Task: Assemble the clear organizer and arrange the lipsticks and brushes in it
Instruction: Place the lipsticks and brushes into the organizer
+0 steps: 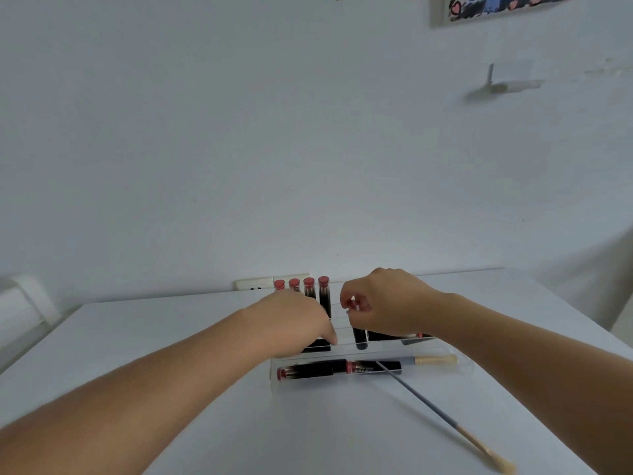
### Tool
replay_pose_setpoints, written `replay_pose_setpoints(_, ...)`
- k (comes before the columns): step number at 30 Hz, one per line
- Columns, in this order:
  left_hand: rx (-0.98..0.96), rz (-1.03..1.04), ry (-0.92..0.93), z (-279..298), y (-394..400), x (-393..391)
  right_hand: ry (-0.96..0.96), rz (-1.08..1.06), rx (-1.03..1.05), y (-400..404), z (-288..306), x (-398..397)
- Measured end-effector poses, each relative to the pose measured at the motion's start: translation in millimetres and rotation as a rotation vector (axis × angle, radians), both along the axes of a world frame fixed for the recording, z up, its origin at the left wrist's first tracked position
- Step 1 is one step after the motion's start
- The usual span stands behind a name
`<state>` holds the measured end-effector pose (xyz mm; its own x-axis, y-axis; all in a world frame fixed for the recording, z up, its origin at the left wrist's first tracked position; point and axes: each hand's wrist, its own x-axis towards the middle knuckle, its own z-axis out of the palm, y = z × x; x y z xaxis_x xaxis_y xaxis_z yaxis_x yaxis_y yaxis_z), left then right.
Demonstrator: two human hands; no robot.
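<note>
Brush (445, 425) on table, right hand (387, 303) pinching lipstick (359, 332)

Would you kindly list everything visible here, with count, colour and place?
clear organizer: one, transparent, table centre.
upright lipsticks: four, black with red caps, back row.
lying lipsticks: two, black and red, front tray.
held lipstick: one, black, entering a middle slot.
long brush: one, grey handle, tan tip, leaning out over the table.
short brush: one, tan, front tray.
table: one, white.
socket: one, white, wall behind.
picture: one, colourful, top right.
left hand: rests on the organizer.
right hand: pinches the held lipstick.
</note>
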<state>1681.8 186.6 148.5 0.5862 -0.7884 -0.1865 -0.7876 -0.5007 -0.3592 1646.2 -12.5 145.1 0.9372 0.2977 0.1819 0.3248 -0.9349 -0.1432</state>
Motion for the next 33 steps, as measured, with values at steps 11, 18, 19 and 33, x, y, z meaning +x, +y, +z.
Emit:
replay_pose_setpoints(11, 0.13, 0.085, -0.116, 3.8, -14.1, -8.1, -0.028, 0.015, -0.058, 0.4, -1.2, 0.3)
replay_pose_setpoints(18, 0.052, -0.068, -0.228, 0.1, -6.1, -8.0, -0.023, 0.011, -0.052, -0.9, -1.8, 0.8)
replay_pose_setpoints(19, 0.022, -0.066, -0.229, -0.7, -5.4, -8.0, -0.022, 0.01, -0.047, -1.0, -1.6, 0.5)
replay_pose_setpoints(33, -1.254, 0.203, 0.291, 10.9, 62.8, -17.7, 0.001, -0.009, 0.115, 9.7, -4.3, 0.3)
